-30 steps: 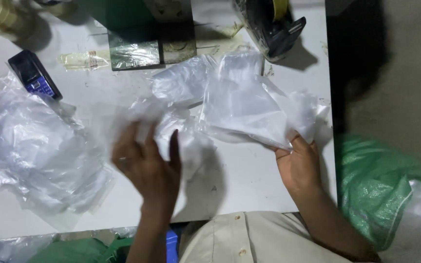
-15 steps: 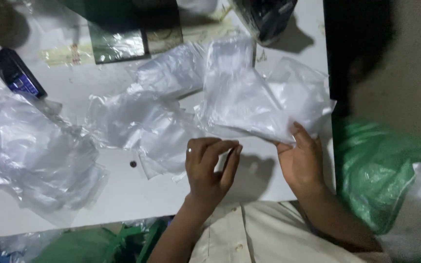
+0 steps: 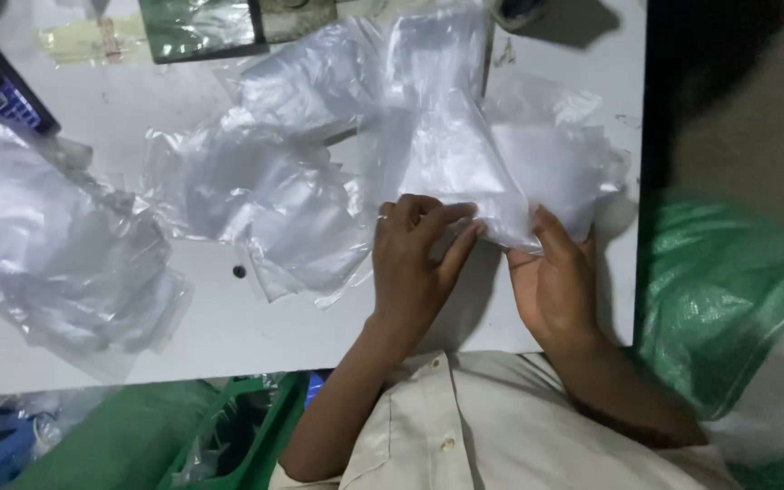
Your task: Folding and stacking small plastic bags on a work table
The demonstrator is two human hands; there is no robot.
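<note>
Far left: loose bag pile (image 3: 56,263) on white table (image 3: 229,336). Centre: L hand (image 3: 415,259) pinches clear plastic bag (image 3: 465,163) at near edge; R hand (image 3: 555,281) grips same bag's bottom corner. Green sack (image 3: 719,290) right.

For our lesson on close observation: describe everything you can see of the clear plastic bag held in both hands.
The clear plastic bag is thin, glossy and see-through, creased and slightly crumpled. It lies flat on the white table, its near edge lifted. The left hand pinches that edge with its fingers; the right hand grips it alongside. Other loose bags overlap it.
</note>
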